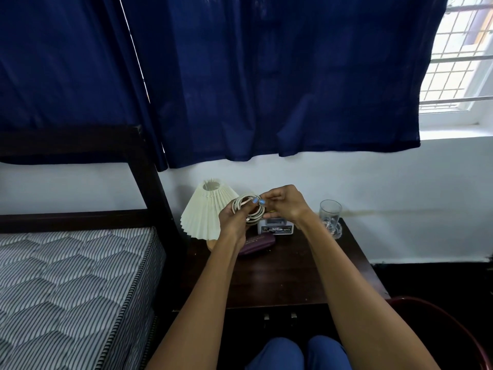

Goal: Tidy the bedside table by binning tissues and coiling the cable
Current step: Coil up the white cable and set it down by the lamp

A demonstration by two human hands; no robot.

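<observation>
A pale cable (255, 214), wound into a small round coil of several loops, is held up above the back of the dark wooden bedside table (280, 279). My left hand (233, 222) grips the coil from below, thumb across the loops. My right hand (284, 202) pinches the coil's upper right side with its fingertips. Both hands hover just in front of a small white clock-like box (276, 227). No tissue shows on the table.
A cream pleated lamp (206, 209) stands at the table's back left. A purple case (257, 243) lies in front of the white box. A clear glass (330, 213) sits back right. The mattress (66, 284) lies left; a dark red bin rim (450, 324) curves at lower right.
</observation>
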